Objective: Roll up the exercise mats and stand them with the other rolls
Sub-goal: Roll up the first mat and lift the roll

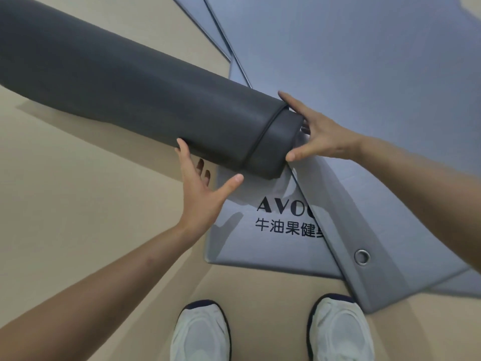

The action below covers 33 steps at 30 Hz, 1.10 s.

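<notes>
A thick dark grey rolled mat (125, 100) stretches from the upper left to the centre, lifted above the floor. Its inner layers stick out at the near end. My left hand (200, 194) supports the roll from underneath near that end, fingers spread and straight. My right hand (320, 136) presses flat against the end of the roll, thumb below and fingers above. Several blue-grey mats (364, 74) lie flat and overlapping on the floor under and beyond the roll.
The nearest flat mat (260, 243) bears black printed lettering, and another has a metal eyelet (361, 256) near its corner. My two white shoes (200, 332) stand on the beige floor (78, 204), which spreads to the left.
</notes>
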Available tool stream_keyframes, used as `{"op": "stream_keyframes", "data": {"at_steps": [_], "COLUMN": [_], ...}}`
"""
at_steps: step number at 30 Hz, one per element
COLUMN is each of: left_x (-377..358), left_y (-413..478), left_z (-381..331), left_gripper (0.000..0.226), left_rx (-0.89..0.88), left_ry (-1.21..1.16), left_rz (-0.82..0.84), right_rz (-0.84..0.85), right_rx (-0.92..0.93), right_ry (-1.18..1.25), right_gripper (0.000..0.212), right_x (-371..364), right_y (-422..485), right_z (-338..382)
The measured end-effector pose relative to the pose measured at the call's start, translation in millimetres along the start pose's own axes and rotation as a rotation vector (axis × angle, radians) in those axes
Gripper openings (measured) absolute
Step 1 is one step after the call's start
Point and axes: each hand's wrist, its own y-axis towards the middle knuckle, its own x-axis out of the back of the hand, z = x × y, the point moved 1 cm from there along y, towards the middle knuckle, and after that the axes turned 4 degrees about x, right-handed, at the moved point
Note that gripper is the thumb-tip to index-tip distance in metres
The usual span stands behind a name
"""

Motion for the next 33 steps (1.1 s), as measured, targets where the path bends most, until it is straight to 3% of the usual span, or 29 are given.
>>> {"op": "stream_keyframes", "data": {"at_steps": [3,8,12,16,18,23,28,33], "left_x": [-13.2,-7.1,27.0,65.1,84.8,151.0,206.4,250.4], "left_y": [0.5,8.1,2.6,-9.7,-18.9,-43.2,-71.8,-81.9], "left_z": [-2.8,-20.6,-57.7,-108.0,-138.5,-242.3,-359.7,-449.6], "left_gripper": [0.149,0.166,0.163,0.154,0.15,0.144,0.119,0.099], "left_rx": [-0.032,-0.056,-0.072,0.003,0.043,0.162,0.234,0.342], "left_ry": [0.029,0.153,0.167,0.182,0.175,0.162,0.083,-0.016], "left_rz": [-0.03,-0.154,-0.114,-0.049,-0.019,0.105,0.149,0.208], "right_rz": [0.01,-0.112,-0.218,-0.254,-0.28,-0.319,-0.268,-0.213], "right_rx": [0.013,0.055,0.001,-0.101,-0.16,-0.322,-0.454,-0.474], "right_ry": [0.077,0.236,0.366,0.474,0.55,0.677,0.721,0.66], "right_gripper": [0.124,0.107,0.111,0.086,0.08,0.099,0.088,0.075], "right_x": [-4.3,-38.7,-61.2,-73.1,-78.2,-71.6,-49.9,-24.2], "right_y": [6.8,14.5,21.5,19.3,12.2,-23.5,-59.9,-66.8], "right_z": [-3.3,23.2,55.6,107.6,141.0,258.1,396.9,501.1]}}
